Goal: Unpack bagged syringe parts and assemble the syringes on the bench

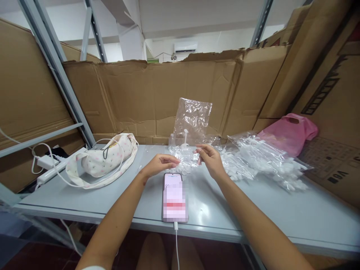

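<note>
From the head camera, the left hand (161, 163) and the right hand (211, 159) meet over the far middle of the grey table (253, 213). Each pinches one side of a small clear bag (185, 155) between thumb and curled fingertips, the other fingers drawn in close. The bag hangs between the two hands, just above the tabletop, and what is inside it is too blurred to tell. At six o'clock from the bag a phone (174, 197) lies flat, screen up, with a white cable (177, 243) running off the near edge. At twelve o'clock an upright clear sack (192, 115) leans on the cardboard wall (146, 93), which closes off the back and both sides. At three o'clock a heap of clear packets with white pieces (261, 161) spreads across the table, reaching almost to the right wrist, and a pink plastic bag (289, 133) lies beyond it at two o'clock. At nine o'clock sits a floral pouch (105, 157) with a looped strap. A white charger (46, 162) rests farther left, beside the grey metal frame (56, 63).
</note>
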`<action>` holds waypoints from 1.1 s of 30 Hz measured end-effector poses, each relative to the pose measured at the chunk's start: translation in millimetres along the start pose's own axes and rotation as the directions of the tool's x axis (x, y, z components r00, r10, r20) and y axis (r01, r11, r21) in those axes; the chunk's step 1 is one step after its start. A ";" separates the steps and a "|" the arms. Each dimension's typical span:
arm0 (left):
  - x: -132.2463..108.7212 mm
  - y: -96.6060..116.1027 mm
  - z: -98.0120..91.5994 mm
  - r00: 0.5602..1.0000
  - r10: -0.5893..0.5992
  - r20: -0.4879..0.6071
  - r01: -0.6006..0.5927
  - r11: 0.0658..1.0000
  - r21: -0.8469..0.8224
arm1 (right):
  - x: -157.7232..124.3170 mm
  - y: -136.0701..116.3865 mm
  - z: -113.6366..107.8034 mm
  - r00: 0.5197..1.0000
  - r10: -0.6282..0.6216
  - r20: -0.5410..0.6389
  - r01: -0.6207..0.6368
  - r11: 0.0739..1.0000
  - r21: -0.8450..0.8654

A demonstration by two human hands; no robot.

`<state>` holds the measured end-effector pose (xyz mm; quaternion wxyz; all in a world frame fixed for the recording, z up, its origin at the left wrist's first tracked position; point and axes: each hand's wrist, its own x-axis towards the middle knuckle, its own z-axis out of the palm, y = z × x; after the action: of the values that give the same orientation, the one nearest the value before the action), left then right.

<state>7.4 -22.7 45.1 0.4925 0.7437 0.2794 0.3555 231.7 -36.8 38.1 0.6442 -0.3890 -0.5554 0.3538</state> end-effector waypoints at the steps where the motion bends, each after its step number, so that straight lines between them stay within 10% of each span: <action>1: 0.7 -0.8 0.5 0.999 -0.004 -0.038 0.004 1.000 0.001 | 0.1 0.1 -0.6 1.000 0.003 0.002 -0.003 1.000 -0.001; 10: 10.7 -12.4 0.4 0.951 0.030 -0.309 -0.053 0.997 -0.064 | -3.8 6.0 3.0 0.938 0.165 0.304 -0.235 0.949 0.209; 18: 16.6 -28.3 16.4 0.905 -0.232 -0.358 0.155 0.961 -0.231 | -4.4 21.9 11.3 0.913 0.383 0.137 -0.403 0.899 0.171; 33: 14.8 -24.9 11.0 0.898 -0.171 -0.406 0.105 0.978 -0.178 | -4.5 20.0 15.6 0.959 0.208 0.193 -0.222 0.973 0.056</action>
<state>23.4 -8.4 22.8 0.5002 0.5887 0.4027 0.4910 215.1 -30.2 19.5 0.5619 -0.3872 -0.5534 0.4776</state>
